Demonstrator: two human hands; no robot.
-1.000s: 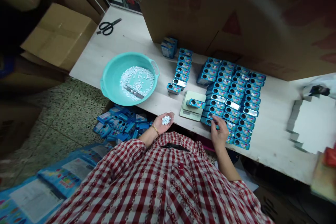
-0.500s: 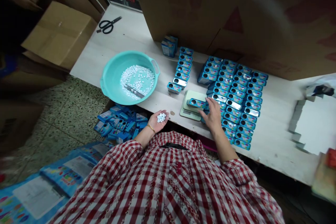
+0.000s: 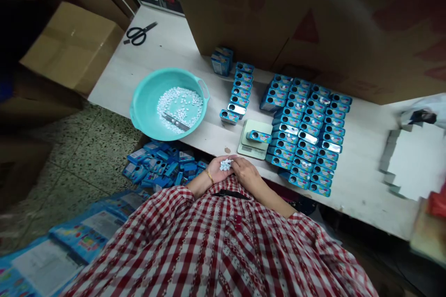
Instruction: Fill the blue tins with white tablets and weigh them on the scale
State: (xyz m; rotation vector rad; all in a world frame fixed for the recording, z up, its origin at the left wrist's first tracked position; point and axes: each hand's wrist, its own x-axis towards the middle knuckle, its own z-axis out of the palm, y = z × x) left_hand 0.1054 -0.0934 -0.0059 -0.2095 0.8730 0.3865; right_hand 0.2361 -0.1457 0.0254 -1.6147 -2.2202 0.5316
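Observation:
My left hand [image 3: 216,172] is cupped palm up at the table's front edge, holding a small heap of white pellets [image 3: 226,164]. Bent over that heap is my right hand [image 3: 246,171], its fingers drawn together at the pile; whatever they pinch is hidden. Just beyond, a blue box with a round dark hole [image 3: 259,136] lies on a pale kitchen scale [image 3: 253,151], touched by neither hand. To the left stands a turquoise basin [image 3: 144,97] with many loose white pellets [image 3: 177,97] and a metal strip [image 3: 176,121] inside.
Rows of blue boxes [image 3: 303,139] fill the table right of the scale, and a shorter row [image 3: 240,93] stands left of it. Black scissors [image 3: 136,35] lie at the far left. A large carton [image 3: 296,18] walls the back. Blue packs [image 3: 160,162] pile below the front edge.
My right hand has let go of the box on the scale and come left to the pellets in my left palm. My left hand has shifted slightly right and nearer to me.

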